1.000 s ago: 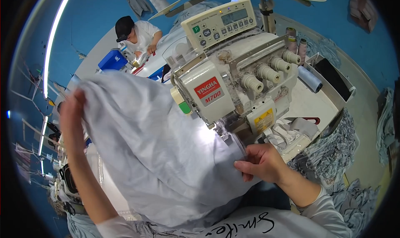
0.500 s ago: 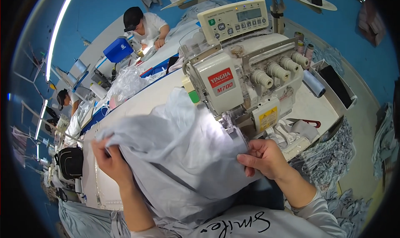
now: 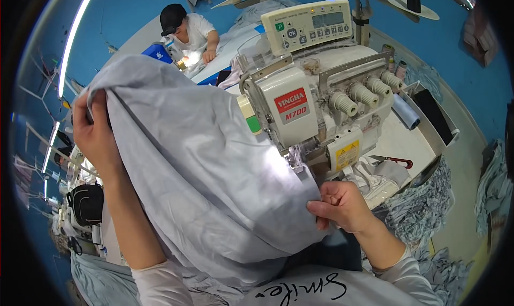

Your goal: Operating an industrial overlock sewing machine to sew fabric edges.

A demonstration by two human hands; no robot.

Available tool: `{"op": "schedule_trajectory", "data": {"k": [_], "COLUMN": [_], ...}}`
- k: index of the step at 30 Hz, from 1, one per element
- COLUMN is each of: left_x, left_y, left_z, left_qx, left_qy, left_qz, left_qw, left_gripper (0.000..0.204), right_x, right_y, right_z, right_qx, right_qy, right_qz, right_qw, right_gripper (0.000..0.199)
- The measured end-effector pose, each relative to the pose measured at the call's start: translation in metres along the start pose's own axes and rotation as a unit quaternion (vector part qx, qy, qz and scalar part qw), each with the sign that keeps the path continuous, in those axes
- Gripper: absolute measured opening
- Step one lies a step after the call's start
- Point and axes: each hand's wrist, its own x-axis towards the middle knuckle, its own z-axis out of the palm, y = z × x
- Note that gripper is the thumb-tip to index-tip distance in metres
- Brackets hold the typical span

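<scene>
Blue walls enclosed the workshop; a white sewing machine [image 3: 316, 108] stood on the table [image 3: 399, 140]. I saw my left hand [image 3: 96, 132] gripping the grey fabric [image 3: 209, 183] raised at far left, my right hand [image 3: 342, 204] pinching its near edge beside the machine.

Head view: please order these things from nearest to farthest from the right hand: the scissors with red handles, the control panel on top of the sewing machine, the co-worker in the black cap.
From the right hand:
1. Scissors with red handles, on the table just right of the machine.
2. Control panel, on top of the sewing machine.
3. Co-worker in the black cap, at the far table, upper left.
</scene>
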Motion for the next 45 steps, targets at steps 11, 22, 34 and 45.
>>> {"op": "schedule_trajectory", "data": {"k": [11,22,34,45], "left_x": [0.02,-0.229,-0.13,-0.048], "left_y": [-0.045,0.023,0.03,0.018], "left_z": [-0.011,-0.093,-0.071,-0.048], "left_qx": [0.231,0.205,-0.134,-0.065], "left_qy": [-0.167,-0.396,-0.028,0.001], "left_qz": [-0.002,-0.144,-0.109,-0.025], "left_qw": [0.959,0.883,0.985,0.998], "left_gripper": [0.064,0.018,0.009,0.009], "right_x": [-0.002,0.0,-0.002,0.001], "right_y": [0.005,0.002,0.001,0.005], "right_z": [-0.001,0.0,0.003,-0.003], "right_qx": [0.015,-0.016,-0.034,-0.039], "right_qy": [-0.009,-0.002,0.008,0.006], "right_qz": [-0.033,-0.011,-0.008,-0.021], "right_qw": [0.999,1.0,0.999,0.999], "right_gripper": [0.028,0.023,0.025,0.027]}}
